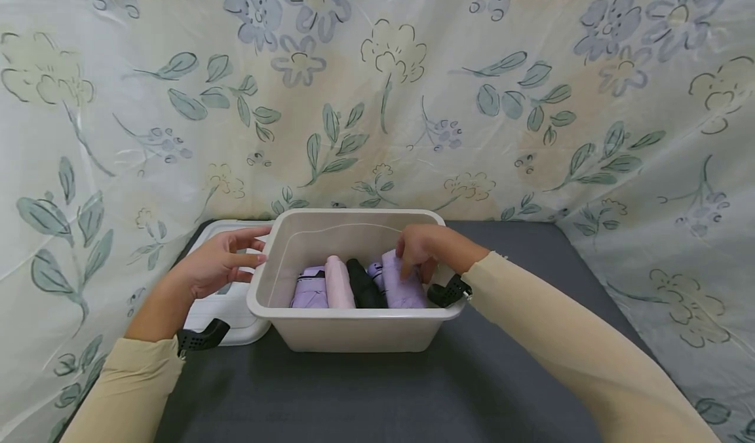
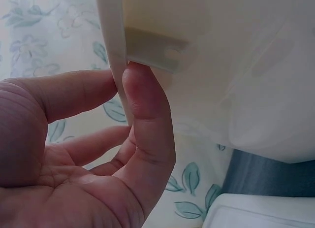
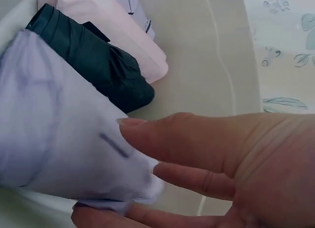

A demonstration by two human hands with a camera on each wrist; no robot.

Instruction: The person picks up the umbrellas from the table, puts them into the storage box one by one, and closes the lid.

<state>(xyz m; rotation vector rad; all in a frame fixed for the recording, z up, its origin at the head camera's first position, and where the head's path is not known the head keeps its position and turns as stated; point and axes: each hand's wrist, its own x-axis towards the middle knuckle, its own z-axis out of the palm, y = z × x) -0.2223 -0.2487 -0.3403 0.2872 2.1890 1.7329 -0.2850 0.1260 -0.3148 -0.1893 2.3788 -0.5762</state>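
A beige plastic storage bin [image 1: 356,333] stands on the table with several folded umbrellas lying side by side in it. My left hand [image 1: 217,263] holds the bin's left rim [image 2: 114,50], fingers curled at the edge. Inside the right end, my right hand [image 1: 426,245] grips a lavender folded umbrella [image 3: 69,124], thumb on one side and fingers on the other. To its left lie a dark green umbrella [image 1: 364,287], a pink one [image 1: 339,284] and a purple one with a dark strap [image 1: 309,291]. Another purple piece [image 1: 375,271] is mostly hidden behind the lavender umbrella.
A white lid [image 1: 236,318] lies flat on the table to the left, partly behind the bin. The dark grey table [image 1: 354,397] reaches back to a flower-printed curtain [image 1: 366,102], which also hangs along both sides.
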